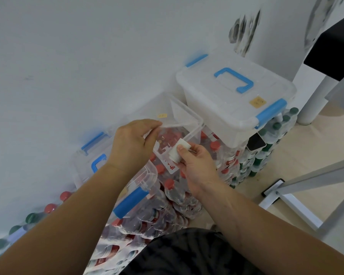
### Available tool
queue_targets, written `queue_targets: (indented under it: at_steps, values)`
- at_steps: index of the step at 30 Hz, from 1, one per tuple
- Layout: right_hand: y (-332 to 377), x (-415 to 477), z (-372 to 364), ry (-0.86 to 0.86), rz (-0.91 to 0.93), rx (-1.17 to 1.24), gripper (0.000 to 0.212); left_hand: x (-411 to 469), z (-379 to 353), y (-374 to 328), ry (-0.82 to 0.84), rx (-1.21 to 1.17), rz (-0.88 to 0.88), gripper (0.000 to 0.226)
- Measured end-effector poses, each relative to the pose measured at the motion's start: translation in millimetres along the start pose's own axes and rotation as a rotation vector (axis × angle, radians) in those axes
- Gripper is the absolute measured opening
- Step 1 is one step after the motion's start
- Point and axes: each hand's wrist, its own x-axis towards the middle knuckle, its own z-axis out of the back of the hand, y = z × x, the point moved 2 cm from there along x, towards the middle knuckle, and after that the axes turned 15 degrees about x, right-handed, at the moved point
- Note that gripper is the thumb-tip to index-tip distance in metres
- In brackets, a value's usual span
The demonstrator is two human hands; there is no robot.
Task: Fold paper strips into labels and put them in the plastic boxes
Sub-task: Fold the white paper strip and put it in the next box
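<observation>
Head view: left hand (131, 143) grips open plastic box (195, 127) rim; right hand (195, 163) fingers (182, 151) pinch folded paper label (175, 154) at opening, not yet dropped; lidded box (234, 92) alongside closed.

Your folded paper (177, 150) is white. The open box (195, 130) and the closed box (216, 108) are clear plastic with sky-blue handles (238, 75); the closed one carries a yellow sticker (257, 101). The bottles have red caps (169, 183) and dark green caps (282, 118); black smudges (244, 30) mark the white wall (68, 56).
</observation>
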Motion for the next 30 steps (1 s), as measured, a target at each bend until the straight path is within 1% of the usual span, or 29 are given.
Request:
queue_targets:
  at_steps: [2, 5, 7, 10, 14, 18, 24, 27, 30]
  values:
    - [-1.2, -0.7, -1.1, 0.001, -0.003, -0.014, 0.025, 6.6, 5.3, -2.4, -0.015, -0.017, 0.056, 0.017]
    - [1.1, -1.6, -1.7, -0.025, 0.001, -0.020, 0.026, 18.4, 16.3, 1.0, -0.074, -0.066, 0.192, 0.017]
    - [3.2, -1.9, -0.8, -0.035, 0.014, -0.028, 0.025, 25.9, 22.9, 4.8, -0.092, -0.093, 0.223, 0.016]
    - [4.1, -3.4, -0.5, -0.033, 0.021, -0.032, 0.027, 26.6, 30.4, 4.9, -0.083, -0.084, 0.190, 0.018]
    - [1.8, -5.3, -1.7, -0.043, 0.018, -0.058, 0.028, 21.7, 41.8, 5.3, -0.135, -0.085, 0.205, 0.019]
    - [0.5, -6.0, -3.0, -0.054, 0.029, -0.085, 0.027, 13.2, 50.2, 5.4, -0.171, -0.048, 0.137, 0.019]
    - [0.1, -4.2, -8.7, -0.097, 0.073, -0.100, 0.027, 7.9, 67.0, 20.9, -0.254, -0.090, 0.149, 0.017]
    - [0.5, -7.0, -11.0, -0.089, 0.081, -0.113, 0.027, -3.9, 73.4, 24.7, -0.268, -0.072, 0.089, 0.017]
    - [0.1, -8.9, -8.6, -0.117, 0.142, -0.177, 0.024, -25.5, 77.5, 32.4, -0.266, -0.024, 0.024, 0.018]
